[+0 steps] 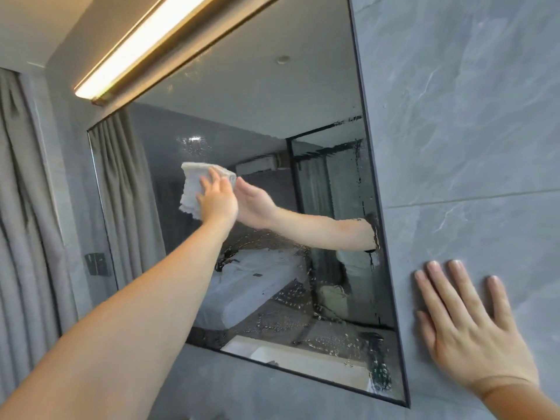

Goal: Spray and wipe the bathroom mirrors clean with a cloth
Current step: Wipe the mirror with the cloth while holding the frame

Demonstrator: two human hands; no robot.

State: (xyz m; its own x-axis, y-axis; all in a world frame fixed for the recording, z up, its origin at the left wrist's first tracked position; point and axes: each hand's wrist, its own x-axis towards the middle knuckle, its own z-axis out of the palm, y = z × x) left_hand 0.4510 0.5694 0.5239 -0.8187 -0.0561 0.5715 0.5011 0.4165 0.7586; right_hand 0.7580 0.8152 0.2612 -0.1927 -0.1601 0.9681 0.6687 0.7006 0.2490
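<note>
Head view, nearest first: right hand (466,328) lies flat on the grey tiled wall (454,116) just beside the mirror's right edge, four fingers straight and spread, holding nothing. Likely a brace, taking body weight while the other arm reaches far across. Left forearm runs up from the lower left corner to the glass. Left hand (218,204) sits on the cloth (194,183), fingers extended over it and pressing it against the mirror (257,116). Whether the thumb hooks a fold underneath, I cannot tell. Cloth is white and bunched, touching the glass in the left-centre of the pane, its loose part hanging out to the left of the hand. Flat pressure suits wiping: more fabric on the glass. Droplets (333,341) bead the lower and right parts of the mirror, with streaks along the right edge, so I judge the spraying done there and the wiping only partly done. Above the pane, a lit light strip (136,47); far left, a grey curtain (27,207) and a dark switch panel (96,263) on the wall. Count: two hands, one cloth, one mirror in view, one light strip, one curtain, one switch panel. No spray bottle visible.
</note>
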